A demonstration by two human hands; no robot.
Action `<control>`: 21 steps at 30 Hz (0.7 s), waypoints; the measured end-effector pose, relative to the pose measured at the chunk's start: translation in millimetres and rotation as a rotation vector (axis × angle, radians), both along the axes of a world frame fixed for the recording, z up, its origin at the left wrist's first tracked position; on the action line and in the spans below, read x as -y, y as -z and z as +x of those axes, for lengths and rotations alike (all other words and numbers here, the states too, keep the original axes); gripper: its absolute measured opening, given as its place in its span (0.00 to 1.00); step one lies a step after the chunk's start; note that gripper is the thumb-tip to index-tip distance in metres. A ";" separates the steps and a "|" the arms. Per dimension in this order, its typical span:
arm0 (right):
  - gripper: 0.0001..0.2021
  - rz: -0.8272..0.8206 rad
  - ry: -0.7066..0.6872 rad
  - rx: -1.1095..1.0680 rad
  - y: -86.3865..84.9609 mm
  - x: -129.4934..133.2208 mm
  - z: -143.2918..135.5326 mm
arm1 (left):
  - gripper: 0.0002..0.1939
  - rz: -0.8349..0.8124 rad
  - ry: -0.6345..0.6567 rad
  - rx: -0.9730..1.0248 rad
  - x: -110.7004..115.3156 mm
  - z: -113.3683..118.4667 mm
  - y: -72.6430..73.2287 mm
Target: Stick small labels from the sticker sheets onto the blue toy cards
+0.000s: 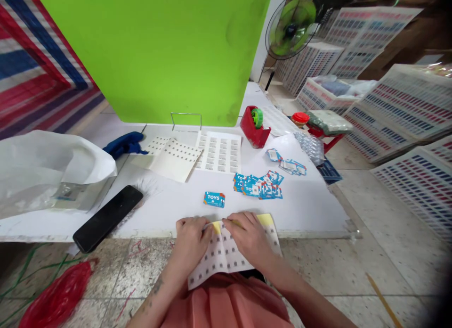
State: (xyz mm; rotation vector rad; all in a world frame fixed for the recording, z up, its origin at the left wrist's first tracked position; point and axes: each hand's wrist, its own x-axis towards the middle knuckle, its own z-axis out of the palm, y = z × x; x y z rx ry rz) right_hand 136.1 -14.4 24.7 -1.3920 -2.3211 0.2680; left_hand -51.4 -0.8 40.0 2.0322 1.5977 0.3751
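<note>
A white sheet of small dark square stickers (229,257) with a yellow top edge lies across the lap against the table's front edge. My left hand (193,237) pinches its upper left part, and my right hand (247,233) grips the top edge a little to the right; the fingertips nearly meet. Just beyond the hands lies a blue TOYS card (214,199). A loose pile of similar blue cards (259,184) spreads to its right, with smaller groups of cards (293,167) farther back.
Sticker sheets (221,151) lie behind the cards, beside a red tape dispenser (254,127). At left are a black phone (108,218), a blue glove (125,144) and a white plastic bag (52,168). A green panel (158,54) stands at the back; crates (395,116) stand right.
</note>
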 end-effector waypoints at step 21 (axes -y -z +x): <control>0.06 -0.414 0.167 -0.256 -1.7 -104.1 -14.5 | 0.04 0.404 0.284 -0.164 -8.5 3.8 15.6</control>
